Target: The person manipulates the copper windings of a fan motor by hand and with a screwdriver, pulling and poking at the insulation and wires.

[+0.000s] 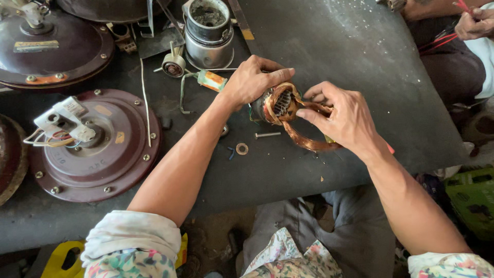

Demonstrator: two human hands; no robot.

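Note:
My left hand [252,80] grips a small motor stator [280,104] wound with copper wire, holding it just above the dark table [329,46]. My right hand [345,116] pinches a loose bundle of copper winding [309,142] that loops out of the stator and hangs below my fingers. The stator's slotted steel core faces me between the two hands. Part of the stator is hidden under my left palm.
Maroon ceiling fan housings [95,146] [49,49] lie at the left. A metal cylinder [208,33], a small bearing part [174,65], a bolt [267,135] and a washer [242,149] lie near my hands. Another person's hand [476,23] holds red wires at top right.

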